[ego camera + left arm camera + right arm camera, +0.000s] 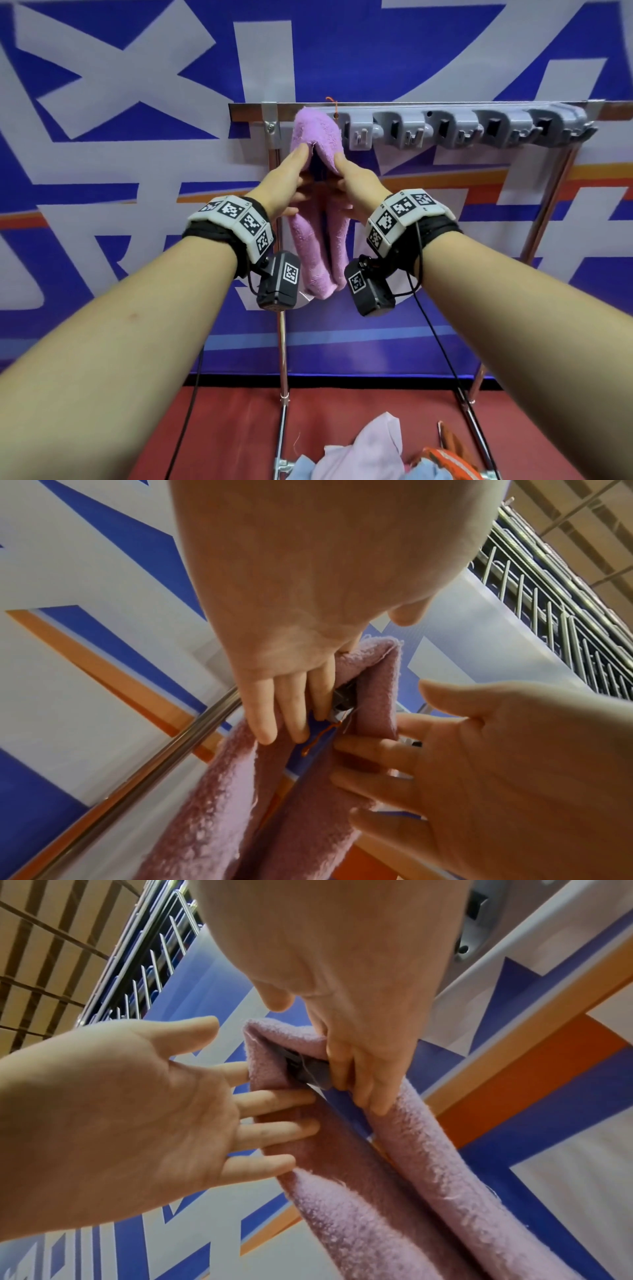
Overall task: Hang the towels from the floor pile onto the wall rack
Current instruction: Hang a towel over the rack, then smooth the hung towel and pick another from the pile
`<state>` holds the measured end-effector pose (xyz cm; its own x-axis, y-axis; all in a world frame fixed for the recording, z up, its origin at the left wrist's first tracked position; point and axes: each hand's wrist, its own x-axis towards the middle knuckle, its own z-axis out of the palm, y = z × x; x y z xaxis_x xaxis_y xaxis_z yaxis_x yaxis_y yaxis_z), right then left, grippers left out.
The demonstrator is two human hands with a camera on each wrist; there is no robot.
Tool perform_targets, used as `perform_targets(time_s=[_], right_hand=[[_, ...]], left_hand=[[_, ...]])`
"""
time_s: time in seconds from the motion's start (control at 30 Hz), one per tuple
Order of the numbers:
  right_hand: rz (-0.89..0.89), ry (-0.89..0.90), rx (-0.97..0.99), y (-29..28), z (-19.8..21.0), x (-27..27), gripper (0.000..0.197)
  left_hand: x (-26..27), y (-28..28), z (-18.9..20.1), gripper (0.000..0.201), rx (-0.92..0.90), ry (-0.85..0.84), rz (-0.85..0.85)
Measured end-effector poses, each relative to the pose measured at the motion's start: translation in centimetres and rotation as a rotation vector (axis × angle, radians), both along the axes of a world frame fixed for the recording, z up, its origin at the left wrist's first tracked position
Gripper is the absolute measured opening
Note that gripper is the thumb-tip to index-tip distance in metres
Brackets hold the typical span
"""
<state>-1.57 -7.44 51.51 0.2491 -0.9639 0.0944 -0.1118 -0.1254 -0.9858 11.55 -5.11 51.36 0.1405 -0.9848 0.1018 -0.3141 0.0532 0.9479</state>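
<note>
Left hand [289, 186] and right hand [356, 185]: fingers straight, slightly apart, pressing towel [317, 219] flanks to settle drape. Towel hangs over leftmost rack [445, 128] clip. Pile [363, 452] on floor below.

1. The head view looks forward and down from above both forearms, facing the blue-and-white printed wall banner [137, 85]; the floor lies along the lower edge.
2. Each wrist view looks steeply upward, very near its own palm.
3. All three share the fluffy lilac terry towel [317, 205] [219, 804] [394, 1191], frame centre.
</note>
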Motion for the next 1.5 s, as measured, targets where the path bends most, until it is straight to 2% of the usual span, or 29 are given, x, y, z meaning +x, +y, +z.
perform_targets(time_s=[0.17,0.37,0.57,0.7,0.8,0.87,0.93,0.97,1.1,1.3,1.5], right_hand=[[0.007,0.021,0.029,1.2,-0.9,-0.8,0.034],[0.013,0.08,0.03,2.8,-2.9,-2.3,0.04],[-0.062,0.11,0.017,4.5,-5.4,-5.3,0.044],[-0.128,0.113,-0.013,6.1,-6.5,-8.2,0.038],[-0.196,0.152,-0.075,7.1,-7.6,-10.5,0.034],[-0.212,0.191,-0.099,7.7,-8.5,-12.0,0.032],[-0.209,0.221,-0.102,8.5,-9.3,-13.5,0.029],[-0.21,0.238,-0.108,8.9,-9.8,-14.2,0.027],[-0.228,0.282,-0.134,10.0,-12.1,-16.6,0.025],[-0.228,0.318,-0.101,10.7,-17.8,-18.7,0.026],[-0.182,0.446,-0.01,10.5,-24.5,-19.8,0.028]], left_hand=[[-0.5,1.6,-0.9,0.058,0.019,-0.067,0.021],[-1.7,3.9,-2.4,0.054,0.068,-0.126,0.01],[-4.1,6.0,-3.6,0.026,0.086,-0.27,-0.007],[-6.8,7.8,-4.0,0.035,0.076,-0.343,-0.005],[-8.7,9.0,-5.1,0.027,0.067,-0.386,-0.015],[-9.8,9.9,-6.0,0.029,0.058,-0.427,-0.027],[-10.7,10.5,-6.7,0.06,0.048,-0.427,-0.008],[-11.2,10.8,-7.0,0.067,0.043,-0.438,0.006],[-13.2,12.5,-8.5,0.051,0.006,-0.587,0.038],[-14.2,13.6,-13.2,0.045,-0.026,-0.75,0.005],[-13.7,12.8,-20.0,0.047,0.06,-0.858,-0.027]])
